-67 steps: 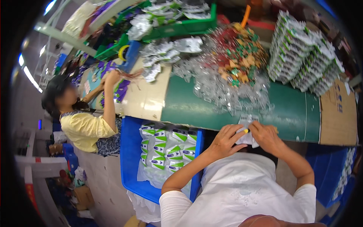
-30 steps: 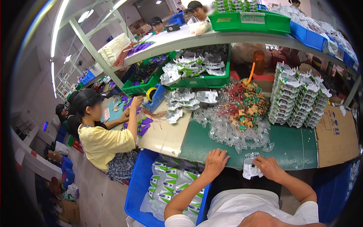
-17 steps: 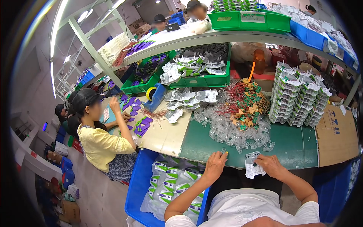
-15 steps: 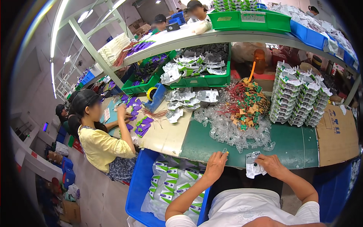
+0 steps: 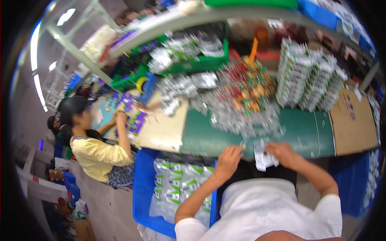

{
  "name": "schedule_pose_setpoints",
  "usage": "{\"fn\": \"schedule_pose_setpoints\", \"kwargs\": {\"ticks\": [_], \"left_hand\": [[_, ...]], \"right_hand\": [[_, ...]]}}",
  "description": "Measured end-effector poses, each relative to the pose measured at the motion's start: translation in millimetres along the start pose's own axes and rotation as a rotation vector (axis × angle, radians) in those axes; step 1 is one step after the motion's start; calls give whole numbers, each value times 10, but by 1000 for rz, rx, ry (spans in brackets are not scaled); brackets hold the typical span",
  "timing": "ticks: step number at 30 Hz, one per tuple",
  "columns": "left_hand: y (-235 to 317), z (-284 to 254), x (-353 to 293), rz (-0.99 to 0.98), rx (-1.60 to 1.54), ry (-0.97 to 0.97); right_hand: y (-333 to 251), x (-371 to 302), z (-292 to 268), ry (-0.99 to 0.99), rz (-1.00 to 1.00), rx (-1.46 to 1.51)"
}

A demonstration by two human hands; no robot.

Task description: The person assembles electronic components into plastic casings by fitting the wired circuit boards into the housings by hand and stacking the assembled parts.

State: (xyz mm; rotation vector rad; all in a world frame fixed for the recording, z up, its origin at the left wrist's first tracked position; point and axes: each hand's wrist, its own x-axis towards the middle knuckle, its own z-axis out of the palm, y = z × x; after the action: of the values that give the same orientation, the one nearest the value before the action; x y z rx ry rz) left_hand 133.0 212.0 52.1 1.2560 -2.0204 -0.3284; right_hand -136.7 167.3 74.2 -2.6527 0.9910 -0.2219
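At the bench's front edge, my right hand grips a white plastic housing by its right side. To the left of it, my left hand has its fingers pinched around a small clear plastic piece, with a yellowish bit at the fingertips. The two hands are apart. Just beyond them lies a heap of clear plastic pieces on the green mat. Behind that heap are small orange and green circuit boards with red wires. Motion blurs the finer details.
Stacked white-and-green housings stand at the right beside a cardboard sheet. A blue bin of bagged parts sits below the bench at left. Overhead runs a shelf. A co-worker in yellow works at left.
The whole view has shifted and blurred, with the bench sitting higher in the picture. Both hands keep their grips, and the housing and clear piece remain apart.
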Motion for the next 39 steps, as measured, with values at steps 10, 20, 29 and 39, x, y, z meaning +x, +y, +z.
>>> {"fn": "schedule_pose_setpoints", "kwargs": {"ticks": [10, 20, 29, 39], "left_hand": [[-46, 403, 421, 247, -152, -98], [-140, 543, 380, 428, -110, -282], [-25, 639, 392, 367, 36, -212], [14, 647, 438, 306, -61, -51]], "right_hand": [[179, 153, 106, 135, -71, 3], [209, -27, 248, 154, -142, 2], [152, 84, 115, 240, -73, 131], [181, 161, 71, 260, 85, 284]]}}
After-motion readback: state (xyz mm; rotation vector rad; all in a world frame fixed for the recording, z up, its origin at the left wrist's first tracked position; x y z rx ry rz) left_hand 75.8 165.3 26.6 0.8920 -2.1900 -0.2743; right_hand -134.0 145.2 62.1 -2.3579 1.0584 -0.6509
